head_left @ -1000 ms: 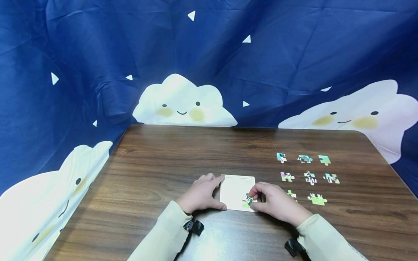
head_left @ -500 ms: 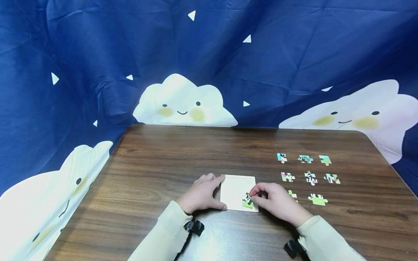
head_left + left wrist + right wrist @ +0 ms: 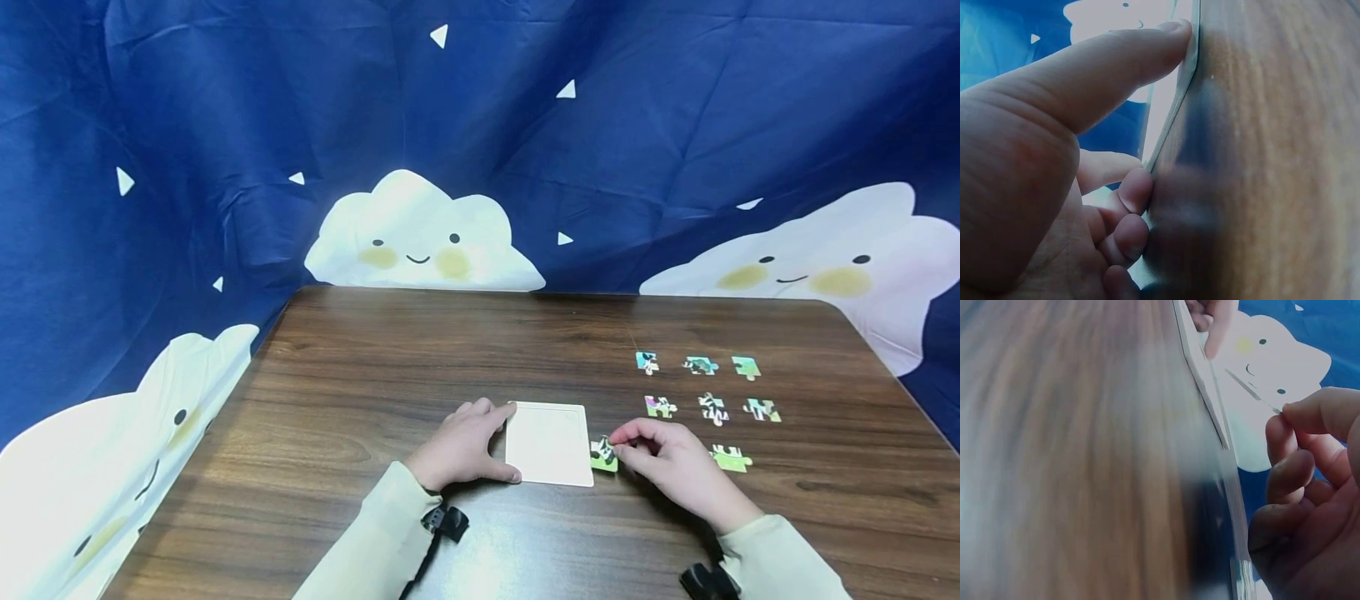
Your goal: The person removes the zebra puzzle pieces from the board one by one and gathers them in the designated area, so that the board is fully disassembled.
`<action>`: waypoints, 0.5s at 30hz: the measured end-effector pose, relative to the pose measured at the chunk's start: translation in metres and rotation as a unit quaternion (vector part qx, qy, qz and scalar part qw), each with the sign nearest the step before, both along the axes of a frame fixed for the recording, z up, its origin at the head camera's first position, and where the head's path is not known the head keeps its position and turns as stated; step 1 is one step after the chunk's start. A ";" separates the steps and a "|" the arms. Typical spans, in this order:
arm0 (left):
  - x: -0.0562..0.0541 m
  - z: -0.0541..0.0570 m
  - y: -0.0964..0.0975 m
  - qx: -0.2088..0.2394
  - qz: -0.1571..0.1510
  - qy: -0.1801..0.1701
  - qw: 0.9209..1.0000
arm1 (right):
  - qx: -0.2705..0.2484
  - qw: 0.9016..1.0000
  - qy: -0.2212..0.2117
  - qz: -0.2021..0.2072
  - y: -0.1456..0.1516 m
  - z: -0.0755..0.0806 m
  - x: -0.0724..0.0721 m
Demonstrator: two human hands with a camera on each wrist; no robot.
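A white square board point(image 3: 550, 442), with a shallow raised border, lies flat on the wooden table. At its left edge rests my left hand point(image 3: 465, 446), the thumb on the near corner and the index finger by the far corner. My right hand point(image 3: 678, 467) pinches a jigsaw puzzle piece point(image 3: 603, 457), green with a black-and-white print, between thumb and index finger. That piece is just right of the board. In the right wrist view the puzzle piece point(image 3: 1250, 389) appears edge-on, held above the table. The left wrist view shows the thumb point(image 3: 1104, 75) on the board's rim.
Several more puzzle pieces point(image 3: 713, 408) lie apart in rows at the right of the table point(image 3: 390, 358). The green-and-white piece point(image 3: 730, 458) is closest to my right hand. A blue cloth point(image 3: 480, 100) with cloud faces hangs behind and at the left.
My right hand has lifted the puzzle piece off the board's near right corner and moved it right, past the edge. It now covers a piece visible before. The left hand stays put.
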State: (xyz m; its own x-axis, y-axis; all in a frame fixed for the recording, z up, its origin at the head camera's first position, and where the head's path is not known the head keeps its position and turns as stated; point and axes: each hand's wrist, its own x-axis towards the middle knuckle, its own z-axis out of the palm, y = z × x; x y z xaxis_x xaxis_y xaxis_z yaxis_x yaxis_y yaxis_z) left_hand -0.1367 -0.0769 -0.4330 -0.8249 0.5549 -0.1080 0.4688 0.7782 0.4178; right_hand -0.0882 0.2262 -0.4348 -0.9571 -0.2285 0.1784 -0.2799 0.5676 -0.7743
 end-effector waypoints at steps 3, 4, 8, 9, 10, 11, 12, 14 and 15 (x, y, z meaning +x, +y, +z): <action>0.000 0.000 0.000 -0.002 0.001 0.000 1.000 | 0.002 1.000 0.007 -0.007 0.008 0.000 0.003; 0.000 0.000 0.000 -0.002 0.002 -0.001 1.000 | 0.002 1.000 0.010 -0.010 0.011 0.000 0.004; 0.000 0.000 0.000 0.000 0.003 -0.005 1.000 | 0.005 0.999 0.021 -0.028 0.022 0.000 0.006; 0.000 0.000 0.000 0.001 0.004 -0.005 1.000 | 0.007 0.999 0.024 -0.033 0.026 0.000 0.007; 0.000 0.000 0.000 0.000 0.004 -0.006 1.000 | 0.008 0.999 0.027 -0.037 0.029 -0.001 0.007; 0.000 0.000 0.000 0.000 0.003 -0.007 1.000 | 0.010 0.999 0.030 -0.042 0.033 -0.001 0.008; 0.000 0.000 0.000 0.001 0.003 -0.008 1.000 | 0.013 0.998 0.031 -0.049 0.036 -0.001 0.008; 0.000 0.000 0.001 0.001 0.003 -0.008 1.000 | 0.020 0.997 0.039 -0.060 0.043 -0.001 0.010; 0.000 0.000 0.001 0.000 0.003 -0.008 1.000 | 0.021 0.997 0.042 -0.065 0.046 -0.001 0.011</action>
